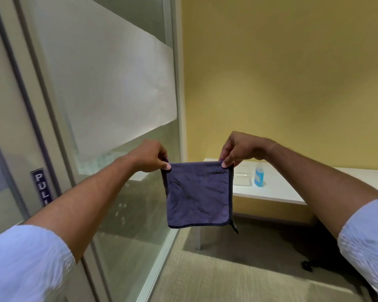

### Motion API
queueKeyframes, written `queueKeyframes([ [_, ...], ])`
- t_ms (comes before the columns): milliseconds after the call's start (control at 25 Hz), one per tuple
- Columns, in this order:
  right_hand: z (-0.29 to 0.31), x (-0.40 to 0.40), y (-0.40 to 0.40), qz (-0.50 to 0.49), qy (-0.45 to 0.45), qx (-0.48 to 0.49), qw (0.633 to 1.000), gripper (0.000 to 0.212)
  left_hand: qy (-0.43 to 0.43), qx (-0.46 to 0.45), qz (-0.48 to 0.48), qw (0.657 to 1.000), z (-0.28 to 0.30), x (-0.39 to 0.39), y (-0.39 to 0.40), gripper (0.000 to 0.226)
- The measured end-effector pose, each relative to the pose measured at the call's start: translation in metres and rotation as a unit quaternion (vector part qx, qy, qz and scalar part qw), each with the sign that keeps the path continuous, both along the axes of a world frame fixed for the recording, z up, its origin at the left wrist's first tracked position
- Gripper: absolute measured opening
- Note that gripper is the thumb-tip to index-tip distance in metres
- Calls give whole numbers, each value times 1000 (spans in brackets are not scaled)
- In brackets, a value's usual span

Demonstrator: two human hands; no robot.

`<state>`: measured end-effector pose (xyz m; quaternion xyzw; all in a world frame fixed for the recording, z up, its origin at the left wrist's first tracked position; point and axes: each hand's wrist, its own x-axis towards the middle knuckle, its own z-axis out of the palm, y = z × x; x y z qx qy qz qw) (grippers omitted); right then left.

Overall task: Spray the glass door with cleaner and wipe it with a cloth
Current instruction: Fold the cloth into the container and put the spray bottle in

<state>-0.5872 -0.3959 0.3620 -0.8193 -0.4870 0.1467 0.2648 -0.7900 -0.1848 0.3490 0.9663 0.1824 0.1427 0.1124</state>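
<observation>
A dark blue-grey cloth (198,194) hangs flat in front of me, folded into a square. My left hand (150,156) pinches its top left corner and my right hand (238,150) pinches its top right corner. The glass door (7,118) with a "PULL" sign (41,185) is at the far left; a glass panel (109,88) with a frosted band runs beside it, behind my left arm. A blue bottle of cleaner (259,177) stands on the white table (277,190) behind the cloth, to the right.
A clear plastic item (242,178) lies on the table beside the bottle. A yellow wall (282,73) rises behind the table. Beige carpet (238,277) covers the floor. A dark chair caster (307,265) shows at the lower right.
</observation>
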Motion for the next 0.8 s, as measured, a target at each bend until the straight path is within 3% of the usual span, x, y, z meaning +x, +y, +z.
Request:
queueKeyframes([
  [280,-12,75,17,-66,13,-5,998,12,-4,-78,-54,996,-12,99,44,15],
  [800,-13,202,90,-164,9,-10,986,17,13,-122,-124,985,-18,278,139,15],
])
